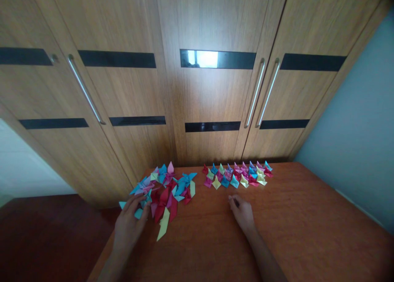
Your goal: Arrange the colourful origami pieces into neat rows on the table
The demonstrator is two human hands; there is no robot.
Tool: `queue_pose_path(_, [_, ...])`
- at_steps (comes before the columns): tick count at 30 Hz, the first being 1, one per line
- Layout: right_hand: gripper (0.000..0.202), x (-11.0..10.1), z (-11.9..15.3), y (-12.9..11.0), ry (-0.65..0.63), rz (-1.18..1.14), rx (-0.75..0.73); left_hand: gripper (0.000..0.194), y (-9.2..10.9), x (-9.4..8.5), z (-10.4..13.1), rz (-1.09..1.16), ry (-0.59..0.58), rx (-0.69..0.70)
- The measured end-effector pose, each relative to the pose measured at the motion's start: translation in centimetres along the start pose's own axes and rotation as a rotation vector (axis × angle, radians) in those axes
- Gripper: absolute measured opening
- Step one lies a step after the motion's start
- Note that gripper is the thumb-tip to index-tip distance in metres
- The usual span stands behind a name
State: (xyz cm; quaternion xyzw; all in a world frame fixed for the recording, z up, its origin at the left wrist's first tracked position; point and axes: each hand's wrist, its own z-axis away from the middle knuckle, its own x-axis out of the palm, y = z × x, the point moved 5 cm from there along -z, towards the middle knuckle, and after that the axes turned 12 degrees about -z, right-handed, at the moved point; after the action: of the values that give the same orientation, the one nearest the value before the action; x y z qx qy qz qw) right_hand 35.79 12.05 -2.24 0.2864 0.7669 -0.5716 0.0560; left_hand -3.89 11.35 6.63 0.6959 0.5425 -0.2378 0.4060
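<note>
A loose pile of folded paper pieces in red, blue, pink, purple and pale yellow lies at the left of the table. At its near left side, my left hand has thumb and fingers closed around a light-blue origami piece. Small origami pieces of many colours stand with points up in close rows to the right of the pile. Just in front of those rows, my right hand rests low over the table with fingers curled in; nothing shows in them.
Both groups lie on a reddish-brown wooden table. Right behind its far edge rises a wooden wardrobe with long metal handles and black strips. A pale blue wall borders the right side; dark floor shows at the left.
</note>
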Motion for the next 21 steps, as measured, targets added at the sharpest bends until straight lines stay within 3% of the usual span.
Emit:
queue_pose_path(4, [0.042,-0.1,0.1,-0.2,-0.005,-0.045,0.020,0.032,2.5,-0.9,-0.2,0.273,-0.041,-0.045])
queue_pose_path(7, [0.040,-0.2,0.1,-0.5,-0.033,-0.147,0.050,0.031,5.2,-0.5,0.0,0.530,-0.134,-0.108])
queue_pose_path(15, [0.040,0.3,1.2,-1.9,-0.157,-0.566,0.191,0.036,11.6,4.3,2.1,0.855,-0.444,-0.150])
queue_pose_path(21, [0.038,1.5,3.0,-3.3,-0.267,-0.697,0.219,0.033,15.3,7.0,3.7,0.960,-0.584,-0.086])
